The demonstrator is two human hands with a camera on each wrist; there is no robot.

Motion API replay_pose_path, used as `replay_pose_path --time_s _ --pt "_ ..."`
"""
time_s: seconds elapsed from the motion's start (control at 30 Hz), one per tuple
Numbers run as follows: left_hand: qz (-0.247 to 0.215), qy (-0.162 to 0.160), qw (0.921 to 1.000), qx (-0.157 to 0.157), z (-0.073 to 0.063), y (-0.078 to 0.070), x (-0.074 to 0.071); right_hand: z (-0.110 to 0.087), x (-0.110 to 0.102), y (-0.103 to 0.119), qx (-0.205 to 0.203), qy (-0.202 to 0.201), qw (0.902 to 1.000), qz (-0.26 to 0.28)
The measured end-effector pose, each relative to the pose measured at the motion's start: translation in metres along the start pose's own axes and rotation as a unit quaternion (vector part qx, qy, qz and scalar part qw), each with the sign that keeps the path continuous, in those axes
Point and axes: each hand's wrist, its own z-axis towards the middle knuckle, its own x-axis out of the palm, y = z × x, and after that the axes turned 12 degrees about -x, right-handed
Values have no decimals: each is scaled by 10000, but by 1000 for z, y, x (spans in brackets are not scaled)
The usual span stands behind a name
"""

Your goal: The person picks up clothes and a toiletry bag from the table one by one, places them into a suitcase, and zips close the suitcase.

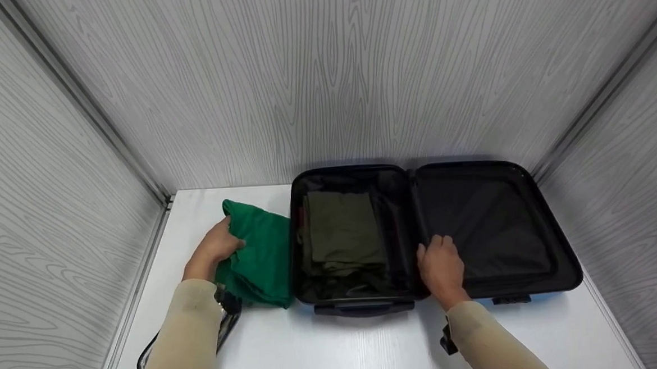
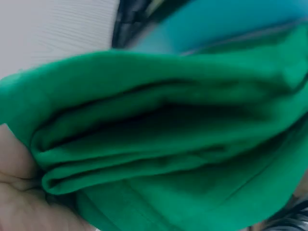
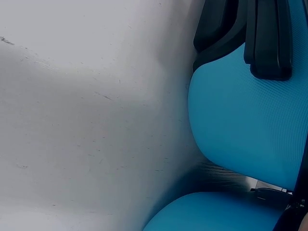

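The green cloth [image 1: 264,244] seems soft, light; the left hand [image 1: 217,244] aptly grips its edge. The right hand's [image 1: 442,268] hold is unclear.

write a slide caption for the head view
Left hand holds folded green cloth beside an open suitcase containing folded clothes; right hand at its middle.

My forearms are covered by two long, plain beige sleeves: left sleeve [image 1: 184,332] and right sleeve [image 1: 491,336]. Each sleeve narrows toward the wrist. A small black unit is located beside each cuff: left unit [image 1: 230,302], right unit [image 1: 448,341]. My fingers [image 1: 437,242] are bare.
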Motion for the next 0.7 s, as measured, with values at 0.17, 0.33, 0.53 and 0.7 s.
replay_pose_path --time_s 0.17,0.33,0.53,0.7 --pt "-224 51 9997 69 -19 -20 -11 1 2 0 -222 -258 9993 -175" --pt "184 -333 9990 235 -36 -38 -20 0 4 1 -278 -332 9987 -264" --pt "569 -718 9947 461 -54 -52 -25 1 2 2 -83 -27 9999 -135" --pt "440 -942 9923 668 -69 -67 -24 0 2 2 18 80 9999 -65"
